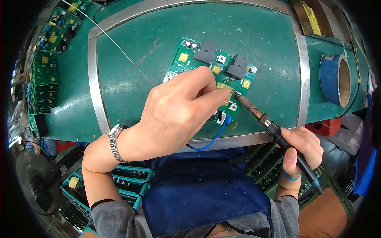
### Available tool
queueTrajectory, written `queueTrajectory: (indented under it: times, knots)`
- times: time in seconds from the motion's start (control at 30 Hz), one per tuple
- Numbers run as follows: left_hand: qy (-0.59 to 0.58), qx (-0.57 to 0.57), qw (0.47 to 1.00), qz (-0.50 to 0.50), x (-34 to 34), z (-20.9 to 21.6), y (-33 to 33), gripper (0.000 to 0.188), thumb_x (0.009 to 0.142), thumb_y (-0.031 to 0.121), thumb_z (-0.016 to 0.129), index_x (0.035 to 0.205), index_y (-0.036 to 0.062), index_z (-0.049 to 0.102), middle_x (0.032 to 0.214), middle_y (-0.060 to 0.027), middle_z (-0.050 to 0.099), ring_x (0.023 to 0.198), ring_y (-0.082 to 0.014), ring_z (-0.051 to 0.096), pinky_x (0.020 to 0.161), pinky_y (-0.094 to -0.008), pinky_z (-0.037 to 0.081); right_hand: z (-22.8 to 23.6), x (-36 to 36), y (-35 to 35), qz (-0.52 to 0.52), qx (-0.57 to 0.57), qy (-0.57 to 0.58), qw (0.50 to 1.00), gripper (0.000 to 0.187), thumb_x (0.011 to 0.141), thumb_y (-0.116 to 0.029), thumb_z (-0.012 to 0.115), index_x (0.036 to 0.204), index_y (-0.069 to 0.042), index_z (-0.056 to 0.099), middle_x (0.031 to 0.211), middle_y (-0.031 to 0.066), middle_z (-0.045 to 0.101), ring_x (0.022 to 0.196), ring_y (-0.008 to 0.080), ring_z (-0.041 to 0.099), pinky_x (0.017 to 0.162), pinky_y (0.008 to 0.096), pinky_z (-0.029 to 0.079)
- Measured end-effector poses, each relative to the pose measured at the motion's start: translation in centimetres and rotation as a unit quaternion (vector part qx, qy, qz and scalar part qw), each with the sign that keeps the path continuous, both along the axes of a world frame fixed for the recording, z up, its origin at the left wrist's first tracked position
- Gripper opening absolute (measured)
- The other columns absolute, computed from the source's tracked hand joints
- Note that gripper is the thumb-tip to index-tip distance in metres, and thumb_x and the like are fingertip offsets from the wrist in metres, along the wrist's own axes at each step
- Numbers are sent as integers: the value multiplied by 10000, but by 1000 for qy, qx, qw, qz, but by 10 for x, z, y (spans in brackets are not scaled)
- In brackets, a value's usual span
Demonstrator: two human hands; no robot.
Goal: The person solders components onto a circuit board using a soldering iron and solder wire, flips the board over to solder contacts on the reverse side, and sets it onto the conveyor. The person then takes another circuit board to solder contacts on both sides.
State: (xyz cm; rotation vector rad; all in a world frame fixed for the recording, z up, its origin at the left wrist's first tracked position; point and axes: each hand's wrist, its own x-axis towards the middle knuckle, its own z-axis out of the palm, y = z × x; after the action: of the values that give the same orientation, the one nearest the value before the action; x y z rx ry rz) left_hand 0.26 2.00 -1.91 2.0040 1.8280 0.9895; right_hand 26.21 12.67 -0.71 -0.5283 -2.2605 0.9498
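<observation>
A green circuit board (pixel 178 65) lies on the green work mat, with two black box-shaped relays (pixel 206 52) and several small parts on it. My left hand (pixel 178 107) reaches over the board, thumb and fingers pinched together close to its surface. A thin silver solder wire (pixel 119 46) runs from the upper left to this hand; its end at the fingertips is hidden. In my right hand (pixel 303 148) is the black handle of a soldering iron (pixel 254 109), its tip beside my left fingertips. A blue wire (pixel 210 146) curves from the board's near edge.
A metal frame (pixel 303 75) borders the mat. On the right stand a blue tape roll (pixel 335 79) and a metal box (pixel 323 20). More circuit boards (pixel 44 75) are stacked at the left, near a fan (pixel 37 182). Racks of boards (pixel 131 176) sit below the table edge.
</observation>
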Motion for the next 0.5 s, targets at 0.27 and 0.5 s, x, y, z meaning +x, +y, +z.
queueTrajectory:
  times: [0.27, 0.5]
  knots:
    - [-27, -14, 1000, 1, 1, 5, -1, 276, 721, 31, 814, 984, 18, 732, 822, -61, 561, 641, -166, 562, 528, -289, 446, 1, 9, 0, 0, 28, -2, 1000, 279, 894, -218, 659, 959, 49, 708, 696, 132, 680, 524, 214, 636, 486, 290, 503]
    - [44, -101, 993, -46, 1, 11, -12, 330, 725, 133, 814, 1030, 73, 703, 860, -55, 587, 731, -225, 588, 621, -328, 500, 4, 17, -3, -30, 39, 39, 998, 338, 932, -287, 626, 960, 42, 695, 654, 106, 650, 496, 204, 614, 458, 287, 482]
